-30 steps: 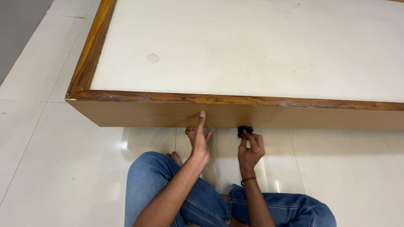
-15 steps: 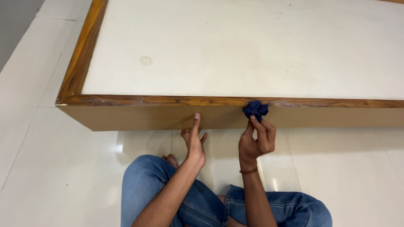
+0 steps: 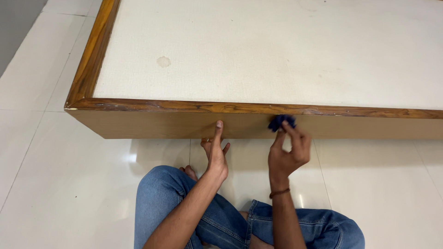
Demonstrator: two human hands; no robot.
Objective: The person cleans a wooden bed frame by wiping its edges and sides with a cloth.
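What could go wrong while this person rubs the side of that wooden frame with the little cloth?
The blue cloth is a small wad pinched in the right hand, so it might slip out. The top rim looks chipped and scuffed, so fingers could catch a splinter. The left hand touches the side panel with just one fingertip, giving little bracing.

Bright, even indoor light fills the view. The glossy floor tiles (image 3: 69, 184) throw small glare spots beside the knees, and a soft shadow lies under the wooden platform (image 3: 161, 124). Focus is sharp, apart from slight motion blur on the right hand (image 3: 287, 152).
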